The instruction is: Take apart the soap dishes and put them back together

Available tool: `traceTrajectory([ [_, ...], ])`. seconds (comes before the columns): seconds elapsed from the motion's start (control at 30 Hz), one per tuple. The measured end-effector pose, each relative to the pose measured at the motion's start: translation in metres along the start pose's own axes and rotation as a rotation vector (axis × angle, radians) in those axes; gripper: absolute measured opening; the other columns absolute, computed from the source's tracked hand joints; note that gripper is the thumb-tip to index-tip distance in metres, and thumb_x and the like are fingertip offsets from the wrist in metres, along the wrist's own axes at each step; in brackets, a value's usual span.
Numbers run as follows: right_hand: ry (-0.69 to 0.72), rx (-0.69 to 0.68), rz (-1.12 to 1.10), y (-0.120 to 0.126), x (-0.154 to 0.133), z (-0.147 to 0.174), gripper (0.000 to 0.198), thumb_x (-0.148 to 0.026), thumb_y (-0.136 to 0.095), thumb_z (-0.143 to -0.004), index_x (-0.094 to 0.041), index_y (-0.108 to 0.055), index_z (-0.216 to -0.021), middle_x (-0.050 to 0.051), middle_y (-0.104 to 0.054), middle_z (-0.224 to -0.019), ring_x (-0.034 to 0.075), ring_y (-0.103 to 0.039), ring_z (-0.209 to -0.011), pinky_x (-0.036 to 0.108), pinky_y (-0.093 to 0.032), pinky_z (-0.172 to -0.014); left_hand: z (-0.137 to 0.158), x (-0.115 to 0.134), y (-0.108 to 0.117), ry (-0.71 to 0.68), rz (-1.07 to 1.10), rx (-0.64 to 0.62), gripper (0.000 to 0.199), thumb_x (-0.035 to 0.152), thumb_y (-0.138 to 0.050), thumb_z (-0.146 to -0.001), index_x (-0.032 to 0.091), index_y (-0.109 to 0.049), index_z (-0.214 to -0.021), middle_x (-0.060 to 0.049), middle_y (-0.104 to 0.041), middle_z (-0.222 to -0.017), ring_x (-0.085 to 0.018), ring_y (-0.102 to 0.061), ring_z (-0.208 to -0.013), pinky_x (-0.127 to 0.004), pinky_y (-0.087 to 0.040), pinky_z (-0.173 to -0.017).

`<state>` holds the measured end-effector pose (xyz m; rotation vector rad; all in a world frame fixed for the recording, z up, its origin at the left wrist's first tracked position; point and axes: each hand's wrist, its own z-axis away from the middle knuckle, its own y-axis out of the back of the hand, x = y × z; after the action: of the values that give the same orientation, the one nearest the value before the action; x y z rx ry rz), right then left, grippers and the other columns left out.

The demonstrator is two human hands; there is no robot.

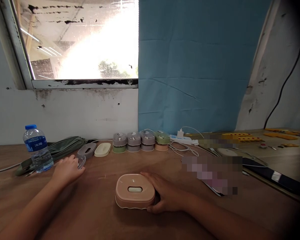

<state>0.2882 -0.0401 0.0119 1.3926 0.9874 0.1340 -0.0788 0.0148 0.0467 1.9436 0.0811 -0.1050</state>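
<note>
A peach-pink oval plastic box (135, 186) rests on the brown tabletop, an oblong slot in its top showing something pale inside. My right hand (165, 195) grips its right end, fingers behind and thumb at the near side. Farther left, my left hand (68, 169) has its fingers curled over a clear plastic piece (82, 162), which looks like a lid; much of it is hidden by the fingers. Just beyond that hand lie a grey-purple slotted oval piece (87, 150) and a cream oval piece (102, 149).
Several stacked two-part boxes (141, 140) line the back near the wall. A water bottle (38, 149) stands at left before a green bag (62, 146). White cables and a power strip (183, 139) lie back right, with yellow parts (242, 137) beyond.
</note>
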Motion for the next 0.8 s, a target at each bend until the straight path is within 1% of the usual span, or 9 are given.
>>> traceTrajectory([
  [0.1, 0.001, -0.007, 0.002, 0.001, 0.000, 0.000, 0.098, -0.045, -0.069, -0.054, -0.015, -0.021, -0.135, 0.012, -0.031, -0.136, 0.029, -0.028, -0.123, 0.040, -0.025, -0.101, 0.002, -0.006, 0.002, 0.025, 0.020, -0.154, 0.030, 0.041, -0.043, -0.067, 0.017, -0.060, -0.061, -0.012, -0.063, -0.076, -0.030, -0.058, -0.074, -0.037, -0.039, -0.064],
  [0.17, -0.003, -0.013, 0.003, 0.001, 0.000, -0.001, 0.098, -0.046, -0.068, -0.055, -0.014, -0.021, -0.135, 0.013, -0.031, -0.136, 0.029, -0.028, -0.123, 0.040, -0.025, -0.102, 0.002, -0.008, -0.001, 0.042, 0.037, -0.200, 0.024, 0.035, -0.043, -0.067, 0.018, -0.057, -0.057, -0.010, -0.063, -0.073, -0.029, -0.058, -0.070, -0.034, -0.037, -0.058],
  [0.2, -0.005, -0.016, 0.004, 0.001, 0.000, -0.001, 0.098, -0.047, -0.068, -0.055, -0.014, -0.021, -0.135, 0.013, -0.031, -0.136, 0.029, -0.028, -0.123, 0.040, -0.025, -0.102, 0.001, -0.010, -0.003, 0.050, 0.048, -0.196, 0.021, 0.031, -0.043, -0.066, 0.018, -0.056, -0.056, -0.010, -0.063, -0.073, -0.028, -0.058, -0.069, -0.033, -0.036, -0.055],
  [0.33, -0.001, -0.013, 0.010, 0.001, 0.000, -0.001, 0.098, -0.047, -0.069, -0.055, -0.015, -0.021, -0.135, 0.012, -0.031, -0.136, 0.028, -0.028, -0.123, 0.039, -0.026, -0.102, -0.002, -0.017, -0.011, 0.055, 0.118, -0.130, 0.014, 0.025, -0.045, -0.064, 0.018, -0.054, -0.056, -0.008, -0.061, -0.074, -0.023, -0.057, -0.064, -0.028, -0.033, -0.049],
  [0.43, 0.008, -0.009, 0.007, 0.002, 0.001, 0.000, 0.097, -0.047, -0.069, -0.055, -0.016, -0.022, -0.134, 0.011, -0.031, -0.136, 0.028, -0.029, -0.123, 0.039, -0.026, -0.101, -0.004, -0.019, -0.010, 0.068, 0.153, -0.137, 0.017, 0.029, -0.043, -0.067, 0.018, -0.052, -0.058, -0.008, -0.060, -0.075, -0.023, -0.057, -0.067, -0.027, -0.034, -0.049],
  [0.53, 0.013, -0.015, 0.005, 0.002, 0.000, 0.000, 0.097, -0.047, -0.069, -0.055, -0.016, -0.022, -0.134, 0.012, -0.031, -0.136, 0.029, -0.030, -0.122, 0.041, -0.026, -0.101, -0.004, -0.017, -0.005, 0.096, 0.124, -0.099, 0.022, 0.032, -0.037, -0.072, 0.018, -0.052, -0.064, -0.009, -0.059, -0.082, -0.023, -0.058, -0.069, -0.027, -0.035, -0.050],
  [0.6, 0.018, -0.018, 0.007, 0.002, 0.000, -0.001, 0.098, -0.047, -0.069, -0.055, -0.016, -0.022, -0.135, 0.012, -0.031, -0.136, 0.030, -0.030, -0.122, 0.041, -0.026, -0.101, -0.004, -0.014, -0.003, 0.101, 0.081, -0.054, 0.025, 0.032, -0.032, -0.075, 0.018, -0.052, -0.069, -0.009, -0.059, -0.086, -0.023, -0.058, -0.069, -0.029, -0.036, -0.053],
  [0.67, 0.019, -0.019, 0.014, 0.002, 0.000, -0.001, 0.098, -0.047, -0.068, -0.055, -0.016, -0.021, -0.135, 0.012, -0.032, -0.136, 0.030, -0.030, -0.122, 0.041, -0.026, -0.101, -0.004, -0.012, -0.002, 0.070, 0.027, -0.001, 0.026, 0.028, -0.030, -0.077, 0.017, -0.052, -0.072, -0.011, -0.058, -0.087, -0.024, -0.058, -0.069, -0.031, -0.037, -0.056],
  [0.8, 0.007, -0.023, 0.027, 0.002, 0.000, -0.001, 0.099, -0.049, -0.068, -0.055, -0.013, -0.021, -0.135, 0.013, -0.031, -0.136, 0.029, -0.029, -0.123, 0.039, -0.026, -0.101, -0.003, -0.014, -0.001, 0.002, -0.073, 0.150, 0.022, 0.023, -0.029, -0.078, 0.016, -0.050, -0.073, -0.012, -0.056, -0.082, -0.027, -0.056, -0.071, -0.036, -0.037, -0.062],
])
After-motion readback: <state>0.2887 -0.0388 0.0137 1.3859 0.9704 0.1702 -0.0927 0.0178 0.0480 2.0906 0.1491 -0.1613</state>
